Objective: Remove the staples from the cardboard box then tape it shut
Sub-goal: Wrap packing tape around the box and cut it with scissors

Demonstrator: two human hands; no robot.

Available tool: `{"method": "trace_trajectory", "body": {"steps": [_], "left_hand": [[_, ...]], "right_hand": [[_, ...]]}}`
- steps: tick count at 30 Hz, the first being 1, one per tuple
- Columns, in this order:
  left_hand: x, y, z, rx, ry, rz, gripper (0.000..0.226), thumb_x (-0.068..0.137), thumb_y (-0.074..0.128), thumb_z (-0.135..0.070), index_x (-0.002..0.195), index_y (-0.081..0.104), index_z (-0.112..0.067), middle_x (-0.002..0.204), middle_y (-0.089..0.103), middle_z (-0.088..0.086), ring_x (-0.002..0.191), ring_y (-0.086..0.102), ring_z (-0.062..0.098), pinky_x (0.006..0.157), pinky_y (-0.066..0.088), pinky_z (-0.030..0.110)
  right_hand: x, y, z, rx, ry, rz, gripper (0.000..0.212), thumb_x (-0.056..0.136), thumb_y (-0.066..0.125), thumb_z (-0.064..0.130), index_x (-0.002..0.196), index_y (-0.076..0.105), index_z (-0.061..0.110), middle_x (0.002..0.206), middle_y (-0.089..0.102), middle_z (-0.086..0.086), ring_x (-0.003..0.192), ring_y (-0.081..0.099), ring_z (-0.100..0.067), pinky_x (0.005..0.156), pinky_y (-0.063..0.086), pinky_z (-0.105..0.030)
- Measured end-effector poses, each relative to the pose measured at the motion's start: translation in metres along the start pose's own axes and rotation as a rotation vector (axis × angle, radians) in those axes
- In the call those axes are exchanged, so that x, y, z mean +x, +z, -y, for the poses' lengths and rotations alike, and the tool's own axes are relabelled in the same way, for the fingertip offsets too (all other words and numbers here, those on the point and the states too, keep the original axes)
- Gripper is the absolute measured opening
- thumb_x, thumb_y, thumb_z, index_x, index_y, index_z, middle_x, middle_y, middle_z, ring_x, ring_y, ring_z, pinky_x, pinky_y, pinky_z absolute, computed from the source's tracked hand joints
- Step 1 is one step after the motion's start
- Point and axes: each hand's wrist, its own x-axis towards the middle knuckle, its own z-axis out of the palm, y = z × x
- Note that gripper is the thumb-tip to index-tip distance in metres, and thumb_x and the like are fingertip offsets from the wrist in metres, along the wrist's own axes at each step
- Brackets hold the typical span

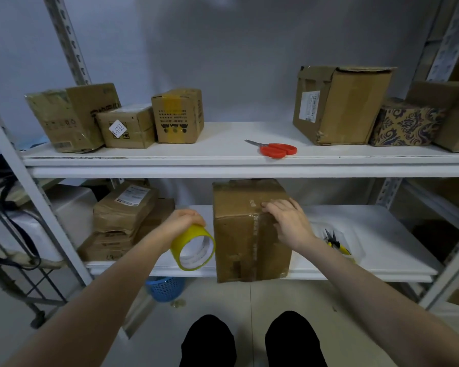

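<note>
My right hand point(286, 221) is covering part of the box point(244, 239)'s top edge and taped seam. My left hand point(183, 221) is curling round the tape point(182, 246), its fingertips lying out of sight behind it. My right wrist is hiding part of the pliers point(335, 241). The far-right carton point(455, 115) is running off the picture's edge. The label point(309, 105)'s print is blurring beyond reading.

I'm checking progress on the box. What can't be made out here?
Head view:
Any staples on the cardboard box: too small to see; the right hand covers part of the seam.
Loose end of the yellow tape roll: not visible, perhaps under the left hand.
The yellow-handled tool right of the box: small and blurred, type unclear.
</note>
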Motion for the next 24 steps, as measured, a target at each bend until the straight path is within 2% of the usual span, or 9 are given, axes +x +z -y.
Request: {"method": "trace_trajectory", "body": {"steps": [3, 5, 8, 10, 12, 14, 17, 19, 24], "left_hand": [[0.002, -0.001, 0.001, 0.075, 0.011, 0.074, 0.012, 0.081, 0.067, -0.011, 0.069, 0.068, -0.013, 0.079, 0.061, 0.009, 0.08, 0.057, 0.024, 0.067, 0.048, 0.031], [0.004, 0.002, 0.0, 0.066, 0.031, 0.067, 0.013, 0.079, 0.068, -0.012, 0.066, 0.068, -0.015, 0.078, 0.062, 0.01, 0.079, 0.059, 0.023, 0.069, 0.049, 0.033], [0.006, 0.01, -0.007, 0.001, 0.061, 0.043, 0.015, 0.082, 0.064, -0.008, 0.068, 0.065, -0.013, 0.068, 0.061, 0.005, 0.069, 0.056, 0.018, 0.063, 0.048, 0.027], [0.008, 0.015, -0.01, -0.025, 0.079, 0.046, 0.02, 0.084, 0.062, -0.006, 0.066, 0.063, -0.013, 0.059, 0.06, -0.001, 0.064, 0.054, 0.015, 0.058, 0.046, 0.024], [0.012, 0.018, -0.012, -0.032, 0.09, 0.06, 0.021, 0.084, 0.063, -0.007, 0.064, 0.063, -0.015, 0.06, 0.06, -0.001, 0.064, 0.055, 0.014, 0.059, 0.046, 0.024], [0.013, 0.02, -0.013, -0.024, 0.102, 0.083, 0.018, 0.084, 0.062, -0.008, 0.068, 0.063, -0.014, 0.066, 0.06, 0.002, 0.065, 0.056, 0.013, 0.057, 0.046, 0.022], [0.016, 0.02, -0.011, -0.008, 0.105, 0.139, 0.013, 0.085, 0.06, -0.007, 0.074, 0.065, -0.011, 0.072, 0.062, 0.005, 0.065, 0.057, 0.013, 0.055, 0.046, 0.018], [0.017, 0.02, -0.008, 0.017, 0.081, 0.242, 0.015, 0.084, 0.06, -0.006, 0.072, 0.067, -0.011, 0.074, 0.064, 0.007, 0.066, 0.058, 0.014, 0.056, 0.047, 0.019], [0.01, 0.02, -0.004, 0.008, 0.047, 0.466, 0.009, 0.071, 0.067, -0.015, 0.064, 0.073, -0.016, 0.086, 0.071, 0.013, 0.074, 0.066, 0.016, 0.066, 0.051, 0.021]], "right_hand": [[-0.003, 0.003, -0.007, -0.047, 0.086, -0.108, 0.052, 0.062, 0.066, -0.011, 0.105, 0.062, 0.016, 0.108, 0.065, -0.002, 0.11, 0.057, -0.026, 0.109, 0.031, -0.04], [-0.004, 0.002, -0.004, -0.022, 0.177, -0.148, 0.044, 0.064, 0.06, -0.012, 0.099, 0.06, 0.015, 0.1, 0.064, -0.003, 0.103, 0.058, -0.027, 0.104, 0.034, -0.039], [-0.002, 0.001, 0.01, 0.065, 0.238, -0.217, 0.031, 0.074, 0.051, -0.003, 0.096, 0.062, 0.015, 0.098, 0.065, -0.002, 0.1, 0.059, -0.027, 0.102, 0.035, -0.041], [0.0, 0.003, 0.022, 0.141, 0.177, -0.224, 0.031, 0.08, 0.042, 0.011, 0.103, 0.063, 0.017, 0.104, 0.064, 0.0, 0.105, 0.058, -0.024, 0.104, 0.034, -0.043], [-0.003, 0.009, 0.034, 0.163, 0.097, -0.194, 0.034, 0.089, 0.034, 0.028, 0.109, 0.061, 0.019, 0.11, 0.062, 0.002, 0.109, 0.056, -0.02, 0.106, 0.036, -0.043], [-0.008, 0.017, 0.039, 0.181, 0.069, -0.229, 0.034, 0.093, 0.034, 0.039, 0.101, 0.06, 0.02, 0.107, 0.06, 0.001, 0.106, 0.056, -0.021, 0.102, 0.039, -0.045], [-0.016, 0.023, 0.033, 0.321, 0.056, -0.293, 0.026, 0.091, 0.042, 0.039, 0.087, 0.055, 0.017, 0.096, 0.055, 0.002, 0.097, 0.053, -0.019, 0.101, 0.036, -0.052], [-0.025, 0.027, 0.026, 0.401, -0.007, -0.34, 0.021, 0.088, 0.047, 0.032, 0.081, 0.053, 0.014, 0.093, 0.053, 0.002, 0.094, 0.051, -0.016, 0.102, 0.035, -0.056], [-0.044, 0.033, 0.017, 0.542, -0.083, -0.337, 0.016, 0.079, 0.051, 0.027, 0.082, 0.049, 0.011, 0.106, 0.058, -0.005, 0.104, 0.052, -0.018, 0.107, 0.031, -0.056]]}}
